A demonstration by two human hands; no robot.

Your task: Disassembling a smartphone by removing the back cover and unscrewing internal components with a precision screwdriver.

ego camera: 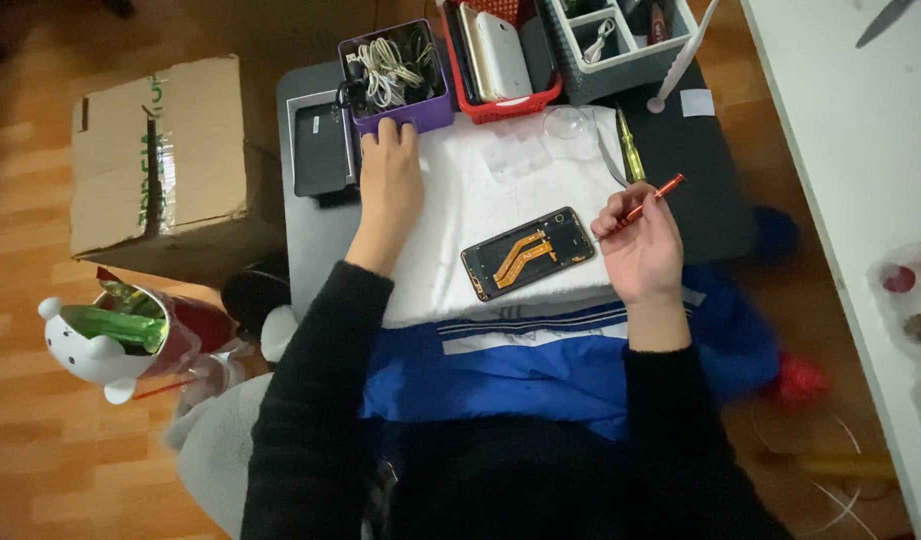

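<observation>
Purple box (418, 108) at the desk's (316, 240) far edge holds coiled white cables (389, 72). Red basket (501, 106) beside it holds white phones (503, 52) standing on edge. Grey divided tray (621, 72) holds small parts, too small to tell. Left hand (389, 175) lies flat on the white cloth (461, 200), grip released, fingertips touching the purple box. Right hand (641, 245) has its grip pinched on a red screwdriver (653, 198). Opened phone (529, 252) lies on the cloth between the hands. Brown cardboard box (161, 160) with green print stands on the floor, left of the desk.
</observation>
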